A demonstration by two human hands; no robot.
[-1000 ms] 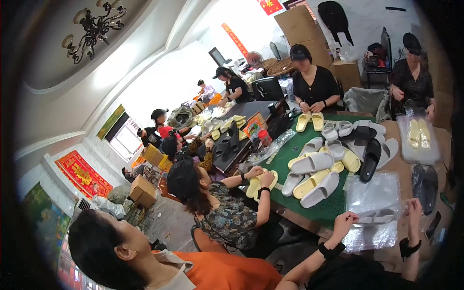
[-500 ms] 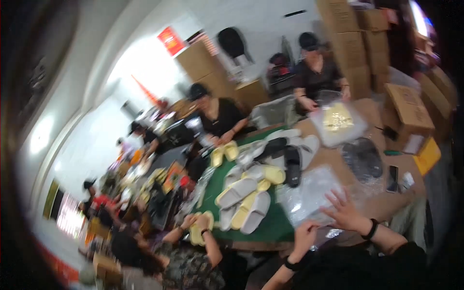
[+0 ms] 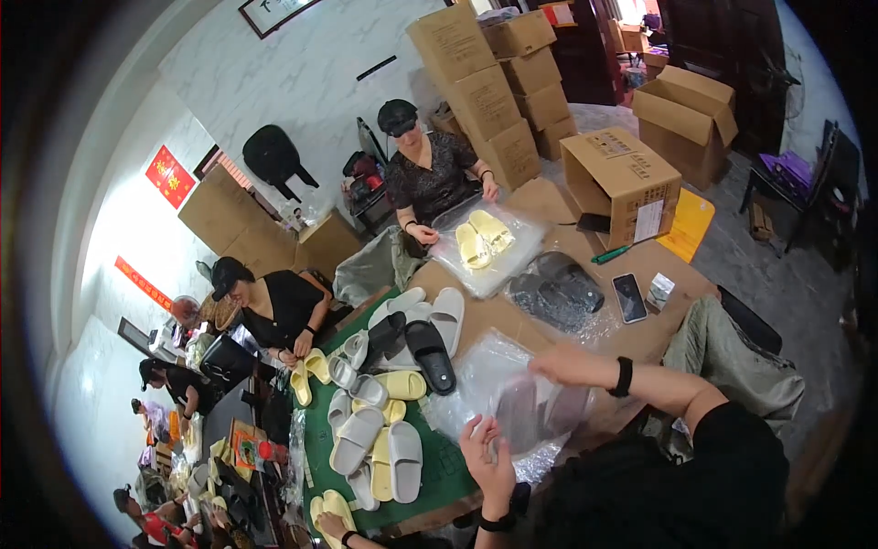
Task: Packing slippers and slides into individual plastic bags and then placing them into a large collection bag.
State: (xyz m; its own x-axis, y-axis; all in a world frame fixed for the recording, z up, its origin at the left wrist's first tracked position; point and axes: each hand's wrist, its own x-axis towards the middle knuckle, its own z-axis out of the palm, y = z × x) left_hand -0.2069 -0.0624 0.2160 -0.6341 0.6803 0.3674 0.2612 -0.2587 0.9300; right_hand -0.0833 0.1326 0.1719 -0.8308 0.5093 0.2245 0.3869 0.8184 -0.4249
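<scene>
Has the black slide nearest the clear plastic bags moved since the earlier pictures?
No. The black slide still lies at the right edge of the green cutting mat, beside the clear plastic bags; the view has turned.

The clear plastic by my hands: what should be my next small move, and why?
Perhaps lower your left hand to steady the near side of the clear plastic: that hand looks open and raised, the right hand is over the plastic, and slippers show through it.
</scene>
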